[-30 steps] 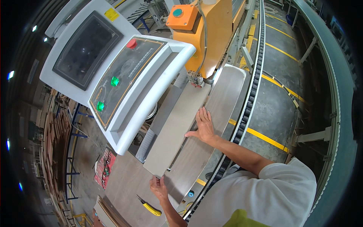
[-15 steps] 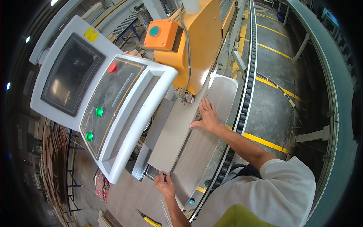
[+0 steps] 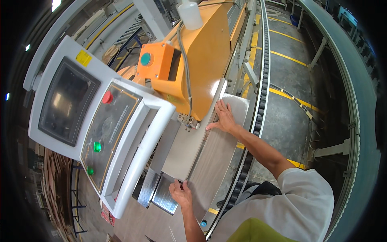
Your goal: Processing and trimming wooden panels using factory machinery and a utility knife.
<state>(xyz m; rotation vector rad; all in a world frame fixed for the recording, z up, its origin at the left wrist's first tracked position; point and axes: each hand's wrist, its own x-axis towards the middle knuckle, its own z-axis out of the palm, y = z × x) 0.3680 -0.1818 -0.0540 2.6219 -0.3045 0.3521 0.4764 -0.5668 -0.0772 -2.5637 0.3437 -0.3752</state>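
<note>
Two hands steady a pale board beneath an orange machine

A long beige board (image 3: 183,151) lies flat on the machine's bed, its far part running alongside and under the orange housing (image 3: 213,48). A small metal fitting (image 3: 189,122) sits over the board, below the housing.

The left hand (image 3: 181,195) is at the board's near end, fingertips and thumb against the short edge; I cannot tell whether its grip pinches the board or merely touches it. A bare shiny metal plate (image 3: 166,197) shows just beside that hand.

The right hand (image 3: 224,118) has a released grip: fingers spread and palm down, at the board's long right edge, above the wood-grain counter (image 3: 211,161). The thumb points toward the board.

To the left of the board stands a grey console (image 3: 163,121) with a dark screen (image 3: 69,101), a red button (image 3: 107,97) and two lit green buttons (image 3: 97,146). A narrow roller track (image 3: 265,60) runs along the right.
</note>
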